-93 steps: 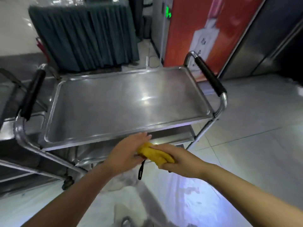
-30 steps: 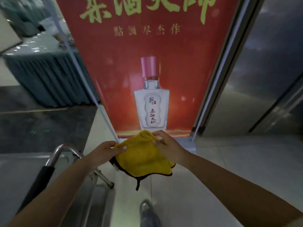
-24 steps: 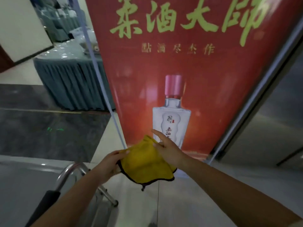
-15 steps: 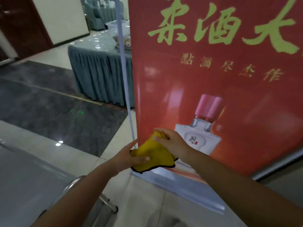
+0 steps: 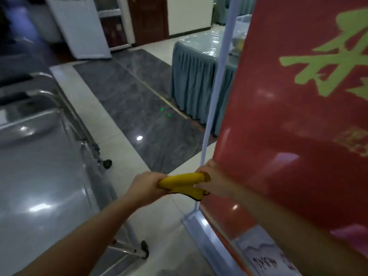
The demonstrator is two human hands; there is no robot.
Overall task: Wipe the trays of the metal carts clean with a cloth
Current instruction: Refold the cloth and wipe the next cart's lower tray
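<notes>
Right now the yellow cloth (image 5: 184,178) is rolled into a bar running left to right, its ends gripped by the curled fingers of the left hand (image 5: 146,185) and right hand (image 5: 212,184). Nearest cart tray (image 5: 39,186) lies low to the left, closer to the left hand.

The yellow cloth (image 5: 184,179), spread open between both hands a second ago, is now folded into a narrow roll, the left hand (image 5: 146,187) gripping one end and the right hand (image 5: 209,181) the other. The cart's steel tray (image 5: 39,186) has come back into sight on the left.
</notes>
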